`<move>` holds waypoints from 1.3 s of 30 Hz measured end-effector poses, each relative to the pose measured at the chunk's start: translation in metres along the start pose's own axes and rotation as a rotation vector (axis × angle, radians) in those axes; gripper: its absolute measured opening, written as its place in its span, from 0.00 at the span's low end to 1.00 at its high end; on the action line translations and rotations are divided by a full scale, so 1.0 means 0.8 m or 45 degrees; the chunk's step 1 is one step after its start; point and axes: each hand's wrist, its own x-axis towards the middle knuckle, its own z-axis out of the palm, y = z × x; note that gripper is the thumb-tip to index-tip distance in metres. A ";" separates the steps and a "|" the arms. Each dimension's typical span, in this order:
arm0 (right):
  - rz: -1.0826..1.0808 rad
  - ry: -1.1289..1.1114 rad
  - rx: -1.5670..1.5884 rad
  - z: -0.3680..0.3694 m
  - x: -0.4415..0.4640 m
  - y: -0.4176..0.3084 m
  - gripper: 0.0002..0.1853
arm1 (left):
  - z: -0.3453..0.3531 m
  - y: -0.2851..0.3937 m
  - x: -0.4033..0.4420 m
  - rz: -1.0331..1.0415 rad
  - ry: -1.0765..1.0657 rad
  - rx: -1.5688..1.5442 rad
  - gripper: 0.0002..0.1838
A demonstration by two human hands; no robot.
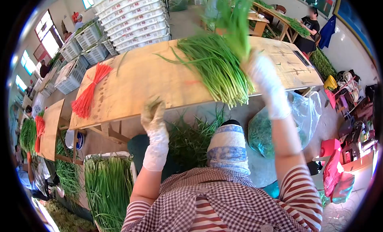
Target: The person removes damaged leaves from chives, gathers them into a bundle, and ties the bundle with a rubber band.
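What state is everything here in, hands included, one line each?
Left hand: gloved, fingers curled.
Right hand: gloved, raised, gripping.
Held green bunch: lifted, blurred.
Green pile: lying on the table.
Nearest red strands: gathered mid-length, ends fanned.
Lower-left crate: filled with greens.
Clear bag: greens inside.
Tall white crates: stacked.
Dark flat object: lying flat.
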 end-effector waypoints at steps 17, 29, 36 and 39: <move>0.706 -0.203 1.055 0.048 -0.026 0.075 0.31 | 0.235 -0.109 0.059 0.790 -1.222 1.044 0.13; 0.681 -0.700 1.688 0.103 0.019 0.055 0.46 | 0.173 -0.096 0.029 0.529 -0.138 0.698 0.13; 0.178 -0.624 0.945 0.170 0.021 0.009 0.55 | 0.191 -0.134 0.029 0.482 -0.515 1.232 0.10; 0.122 -0.847 1.087 0.128 0.033 0.024 0.57 | 0.183 -0.135 0.039 0.481 -0.574 1.127 0.11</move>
